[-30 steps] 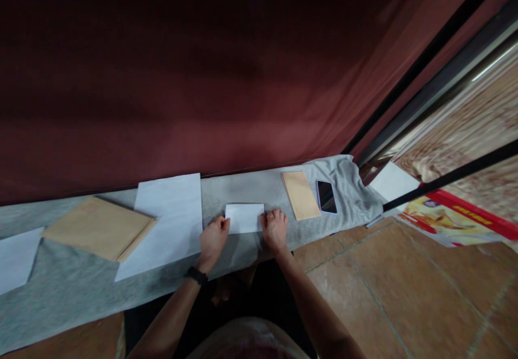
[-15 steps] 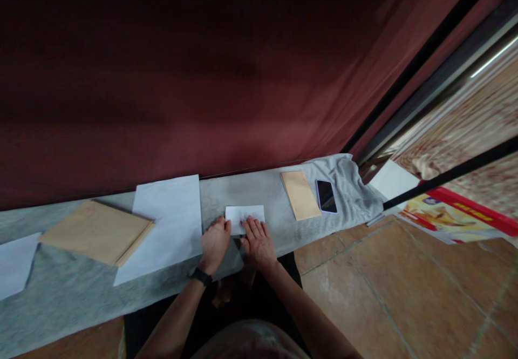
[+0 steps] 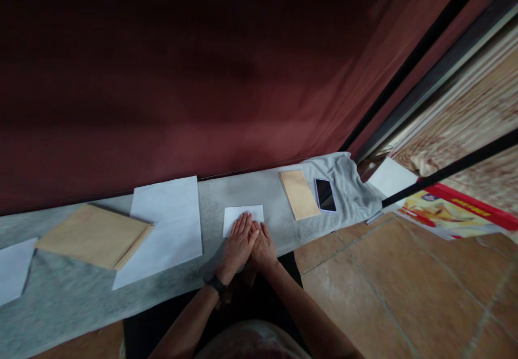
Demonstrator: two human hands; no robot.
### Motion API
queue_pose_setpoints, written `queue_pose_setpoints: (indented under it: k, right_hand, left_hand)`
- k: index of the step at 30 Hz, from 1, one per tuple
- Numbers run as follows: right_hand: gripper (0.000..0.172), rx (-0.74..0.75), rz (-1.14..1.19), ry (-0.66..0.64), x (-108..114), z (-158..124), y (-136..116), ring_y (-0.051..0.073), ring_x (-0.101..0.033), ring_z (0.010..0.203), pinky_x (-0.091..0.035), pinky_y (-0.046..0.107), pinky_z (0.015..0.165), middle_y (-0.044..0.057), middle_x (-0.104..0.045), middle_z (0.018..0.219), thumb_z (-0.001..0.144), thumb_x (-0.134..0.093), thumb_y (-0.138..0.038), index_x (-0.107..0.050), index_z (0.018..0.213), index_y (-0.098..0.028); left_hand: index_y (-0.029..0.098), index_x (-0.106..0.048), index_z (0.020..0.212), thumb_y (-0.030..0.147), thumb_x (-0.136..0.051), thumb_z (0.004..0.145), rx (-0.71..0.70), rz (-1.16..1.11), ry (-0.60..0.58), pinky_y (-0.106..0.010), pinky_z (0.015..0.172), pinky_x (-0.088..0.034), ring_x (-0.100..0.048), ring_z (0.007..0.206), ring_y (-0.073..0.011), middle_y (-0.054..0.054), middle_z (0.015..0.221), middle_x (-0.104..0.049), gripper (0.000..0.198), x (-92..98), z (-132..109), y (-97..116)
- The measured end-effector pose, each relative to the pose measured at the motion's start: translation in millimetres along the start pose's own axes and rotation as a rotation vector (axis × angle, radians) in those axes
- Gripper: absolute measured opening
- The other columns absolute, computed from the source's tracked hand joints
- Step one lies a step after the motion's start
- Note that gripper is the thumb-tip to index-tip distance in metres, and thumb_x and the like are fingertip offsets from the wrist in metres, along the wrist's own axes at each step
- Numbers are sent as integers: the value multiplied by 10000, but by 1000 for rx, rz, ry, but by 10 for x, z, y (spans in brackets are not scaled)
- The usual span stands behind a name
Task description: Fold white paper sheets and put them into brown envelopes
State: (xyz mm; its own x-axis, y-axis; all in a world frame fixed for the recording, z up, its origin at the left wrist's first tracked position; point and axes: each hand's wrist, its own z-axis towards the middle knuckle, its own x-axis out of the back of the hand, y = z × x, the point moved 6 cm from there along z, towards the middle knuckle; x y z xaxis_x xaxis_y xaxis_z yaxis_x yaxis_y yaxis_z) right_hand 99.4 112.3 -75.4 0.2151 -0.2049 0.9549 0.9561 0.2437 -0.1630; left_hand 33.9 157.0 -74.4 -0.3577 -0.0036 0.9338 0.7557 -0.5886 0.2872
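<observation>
A small folded white paper (image 3: 233, 214) lies on the grey cloth in front of me. My left hand (image 3: 239, 240) rests flat on it, fingers stretched out and pointing away from me. Beside it my right hand (image 3: 263, 244) also lies flat, its fingers over the paper's right part and near edge. The two hands touch, and the left thumb overlaps the right hand. Both palms face down, so the near part of the paper is hidden under them. A dark band circles my left wrist.
Left of my hands, a large white sheet (image 3: 174, 229) lies partly under a stack of brown envelopes (image 3: 93, 235). Another white sheet (image 3: 14, 270) is at the far left. On the right are a smaller brown envelope (image 3: 300, 194) and a phone (image 3: 326, 195). A red wall (image 3: 202, 105) rises behind the cloth-covered surface (image 3: 259, 186).
My left hand has moved right from the paper's left edge onto its middle, its fingers going from curled to flat. It now lies against my right hand, which has barely moved.
</observation>
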Motion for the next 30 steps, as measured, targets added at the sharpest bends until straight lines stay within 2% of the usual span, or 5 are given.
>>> queue_pose_setpoints:
  k: [6,14,21,25,30]
  right_hand:
    - [543,-154,12,96,64,-38,299,232,-391,1445,-215,433,1223,116,-444,1552,1053,-390,-357,-346,1555,-155]
    - [503,-263,30,49,163,-57,588,266,-388,1443,-214,484,1211,73,-431,1564,1052,-394,-364,-404,1531,-212]
    - [514,-288,32,48,128,-60,583,269,-354,1459,-163,488,1222,55,-397,1588,1047,-397,-334,-369,1549,-227]
    - [523,-298,30,54,107,-57,597,266,-349,1461,-164,494,1221,57,-410,1581,1050,-385,-316,-337,1562,-224]
    - [485,-304,41,67,131,-48,591,270,-373,1449,-176,501,1215,62,-447,1558,1051,-397,-357,-425,1520,-237]
  left_hand:
    - [56,-307,1544,385,-291,1008,73,106,-25,-480,1236,-243,-247,1522,-263,-176,1608,-341,629,32,-65,-218]
    - [41,-329,1532,314,-316,989,233,142,26,-528,1232,-232,-255,1517,-293,-205,1597,-339,607,112,-63,-300]
    - [110,-388,1517,301,-271,1026,-129,15,-60,-443,1242,-257,-293,1505,-225,-117,1594,-390,540,-70,207,169]
    - [127,-380,1525,315,-275,1032,-146,32,-59,-447,1248,-242,-282,1509,-215,-107,1596,-381,538,-143,350,180]
    - [122,-367,1533,317,-283,1023,-124,57,-48,-444,1255,-221,-241,1523,-220,-98,1607,-360,552,-139,406,77]
